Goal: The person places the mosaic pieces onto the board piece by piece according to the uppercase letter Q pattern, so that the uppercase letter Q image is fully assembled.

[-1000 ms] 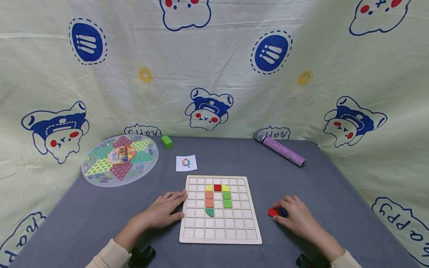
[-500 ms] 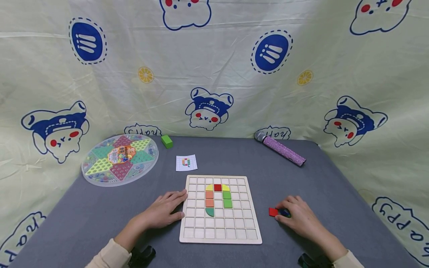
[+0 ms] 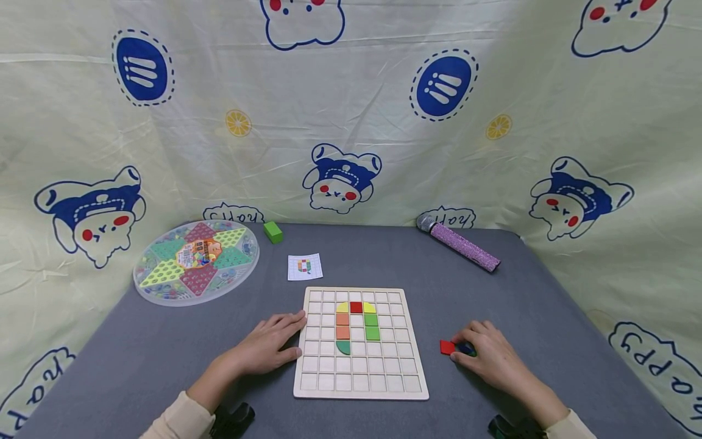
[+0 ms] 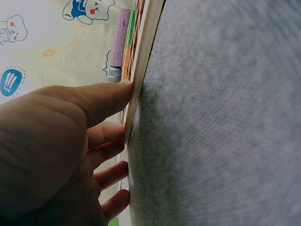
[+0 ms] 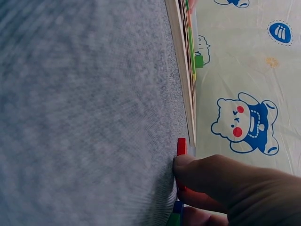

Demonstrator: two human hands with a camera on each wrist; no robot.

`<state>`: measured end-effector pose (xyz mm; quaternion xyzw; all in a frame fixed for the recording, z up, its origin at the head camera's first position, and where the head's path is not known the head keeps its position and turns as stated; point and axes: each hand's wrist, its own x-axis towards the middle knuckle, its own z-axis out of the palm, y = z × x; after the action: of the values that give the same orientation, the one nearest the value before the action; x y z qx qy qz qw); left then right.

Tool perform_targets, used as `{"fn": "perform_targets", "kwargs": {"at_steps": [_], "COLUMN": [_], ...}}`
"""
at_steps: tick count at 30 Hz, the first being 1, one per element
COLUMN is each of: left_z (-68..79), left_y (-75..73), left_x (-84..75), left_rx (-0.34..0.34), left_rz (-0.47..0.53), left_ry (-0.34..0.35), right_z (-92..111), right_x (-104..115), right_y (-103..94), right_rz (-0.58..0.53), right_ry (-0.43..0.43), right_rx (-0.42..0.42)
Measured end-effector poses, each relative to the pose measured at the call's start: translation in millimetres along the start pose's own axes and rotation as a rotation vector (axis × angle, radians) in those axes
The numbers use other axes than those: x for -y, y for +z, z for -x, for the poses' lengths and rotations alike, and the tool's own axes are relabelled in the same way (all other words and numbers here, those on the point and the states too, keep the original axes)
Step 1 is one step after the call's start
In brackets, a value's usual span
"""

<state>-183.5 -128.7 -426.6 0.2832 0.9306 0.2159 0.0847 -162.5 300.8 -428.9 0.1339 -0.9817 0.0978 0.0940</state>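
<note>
In the head view, my left hand lies with extended fingers at the left edge of the wooden grid board; its thumb meets the board's side in the left wrist view. Several coloured tiles sit in the board's cells, among them a dark red square and a green quarter-circle. To the right of the board, my right hand pinches a red square tile low at the table, between thumb and index finger. A dark blue piece and a green piece lie partly hidden under the fingers.
Behind the board is a small card with a coloured pattern. A round patterned box and a green block are at the back left. A glittery purple microphone lies at the back right, before the hanging cloth.
My right hand and the red tile have shifted very slightly right and turned a little straight over the first half second, then held still. The left hand and board have not moved.
</note>
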Motion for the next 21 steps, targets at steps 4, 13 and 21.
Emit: {"fn": "perform_targets", "kwargs": {"at_steps": [4,13,21], "left_z": [0.0,-0.2,-0.8], "left_y": [0.3,-0.2,-1.6], "left_x": [0.1,-0.2,-0.7], "left_rx": [-0.003,0.0,0.019], "left_rz": [0.004,0.006,0.006], "left_ry": [0.001,-0.009,-0.026], "right_z": [-0.2,-2.1,-5.9], "right_x": [-0.1,4.8,19.5], "right_y": [-0.3,-4.2,-5.5], "right_rz": [-0.005,0.018,-0.008], "right_ry": [-0.004,-0.043,-0.103], "right_rx": [-0.001,-0.042,-0.077]}}
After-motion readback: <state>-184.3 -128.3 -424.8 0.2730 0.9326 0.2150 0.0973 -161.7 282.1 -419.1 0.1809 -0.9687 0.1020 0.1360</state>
